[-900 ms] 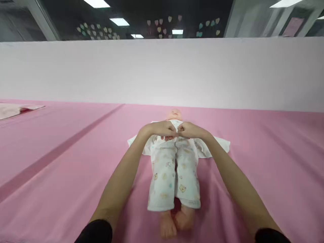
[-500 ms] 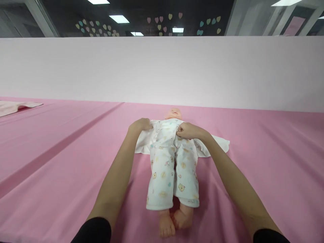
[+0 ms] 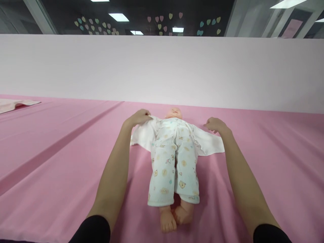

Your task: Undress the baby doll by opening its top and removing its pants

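A baby doll (image 3: 174, 113) lies on its back in the middle, feet toward me. It is dressed in white trousers (image 3: 162, 175) with a bear print, and a white baby shirt (image 3: 209, 141) lies around its upper body with both sleeves spread out sideways. My left hand (image 3: 139, 118) is closed, pinching the shirt's top edge near the shoulder on the left side. Over on the right, my right hand (image 3: 217, 125) hovers just above the other sleeve, fingers loosely curled and apart, with nothing in them. The doll's arms are not visible.
A pink sheet (image 3: 76, 141) with long creases covers the surface. At the far left lies a folded pale pink cloth (image 3: 15, 104). Behind the doll rises a low white wall (image 3: 162, 71), with a dark window (image 3: 136, 17) bearing heart stickers above it.
My right hand has left the trousers' waist and moved right, its fingers loosening. My left hand has shifted slightly up and left, lifting the shirt's edge. The right sleeve now lies lower.
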A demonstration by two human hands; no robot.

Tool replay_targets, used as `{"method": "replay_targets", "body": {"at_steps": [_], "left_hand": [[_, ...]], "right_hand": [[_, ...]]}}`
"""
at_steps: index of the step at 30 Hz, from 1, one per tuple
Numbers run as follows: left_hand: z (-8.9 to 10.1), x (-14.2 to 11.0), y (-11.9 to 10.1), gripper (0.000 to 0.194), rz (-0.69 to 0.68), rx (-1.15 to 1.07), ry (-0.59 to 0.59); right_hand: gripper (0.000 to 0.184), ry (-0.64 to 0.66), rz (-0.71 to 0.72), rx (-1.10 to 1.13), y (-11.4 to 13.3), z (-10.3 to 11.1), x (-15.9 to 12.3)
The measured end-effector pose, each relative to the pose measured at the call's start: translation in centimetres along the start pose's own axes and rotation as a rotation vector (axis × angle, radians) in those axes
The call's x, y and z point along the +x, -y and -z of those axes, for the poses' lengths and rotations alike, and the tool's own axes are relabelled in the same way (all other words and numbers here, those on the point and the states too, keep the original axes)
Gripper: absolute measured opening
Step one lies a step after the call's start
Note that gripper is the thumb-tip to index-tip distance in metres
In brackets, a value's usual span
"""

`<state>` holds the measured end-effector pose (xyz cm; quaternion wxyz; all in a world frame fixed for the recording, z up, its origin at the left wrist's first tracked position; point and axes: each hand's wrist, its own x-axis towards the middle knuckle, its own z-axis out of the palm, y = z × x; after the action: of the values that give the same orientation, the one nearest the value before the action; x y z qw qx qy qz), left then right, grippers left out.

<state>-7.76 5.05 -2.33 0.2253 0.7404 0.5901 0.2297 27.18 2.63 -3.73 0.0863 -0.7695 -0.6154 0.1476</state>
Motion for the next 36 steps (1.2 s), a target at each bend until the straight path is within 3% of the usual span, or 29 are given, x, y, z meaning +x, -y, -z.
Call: {"method": "replay_targets", "body": {"at_steps": [3, 4, 8, 10, 11, 14, 15, 16, 19, 22, 27, 29, 32, 33, 34, 36], "left_hand": [[-1.2, -0.9, -4.1, 0.021, -0.084, -0.375, -0.053], [-1.8, -1.3, -5.4, 0.026, -0.112, -0.425, -0.009], [-3.6, -2.6, -8.7, 0.037, -0.316, -0.49, 0.459], [-3.7, -2.8, -9.0, 0.036, -0.391, -0.484, 0.528], [-3.6, -2.8, -8.9, 0.035, -0.415, -0.466, 0.473], [-2.8, -2.3, -7.8, 0.026, -0.367, -0.253, 0.112], [-2.5, -2.2, -7.4, 0.024, -0.302, -0.134, 0.055], [-2.2, -2.1, -7.1, 0.025, -0.224, -0.012, 0.073], [-1.7, -2.5, -6.9, 0.037, -0.05, 0.253, 0.339], [-1.7, -3.7, -8.0, 0.04, -0.093, 0.339, 0.459], [-2.0, -5.1, -10.3, 0.035, -0.241, 0.032, 0.823], [-1.9, -4.8, -10.1, 0.032, -0.272, -0.064, 0.743], [-2.1, -3.6, -8.7, 0.032, -0.228, 0.084, 0.254], [-2.4, -3.2, -8.1, 0.036, -0.185, 0.166, 0.155], [-2.9, -2.7, -7.7, 0.043, -0.15, 0.238, 0.134], [-4.4, -2.1, -7.2, 0.069, -0.118, 0.326, 0.27]], "right_hand": [[0.016, 0.146, -0.067, -0.044, -1.4, -0.9, 0.9], [0.018, 0.183, -0.075, -0.05, -1.7, -1.1, 1.1], [0.023, 0.22, -0.089, -0.079, -2.1, -1.7, 1.6], [0.026, 0.219, -0.09, -0.076, -2.3, -1.9, 1.9], [0.028, 0.22, -0.091, -0.07, -2.5, -2.0, 2.1], [0.028, 0.226, -0.074, -0.001, -3.1, -2.4, 2.9], [0.025, 0.227, -0.058, 0.038, -3.3, -2.6, 3.2], [0.021, 0.223, -0.041, 0.077, -3.6, -2.8, 3.5], [0.012, 0.171, 0.006, 0.203, -3.9, -3.0, 4.0], [0.011, 0.086, 0.028, 0.374, -3.7, -2.5, 3.7], [0.025, -0.084, 0.004, 0.406, -2.5, -1.0, 2.2], [0.027, -0.092, 0.016, 0.39, -2.0, -0.4, 1.5], [0.018, 0.081, 0.077, 0.605, -1.0, 0.8, 0.3], [0.015, 0.127, 0.096, 0.706, -0.5, 1.1, -0.1], [0.013, 0.138, 0.104, 0.801, 0.1, 1.3, -0.4], [0.013, 0.063, 0.116, 0.942, 2.0, 1.1, -0.8]]}}
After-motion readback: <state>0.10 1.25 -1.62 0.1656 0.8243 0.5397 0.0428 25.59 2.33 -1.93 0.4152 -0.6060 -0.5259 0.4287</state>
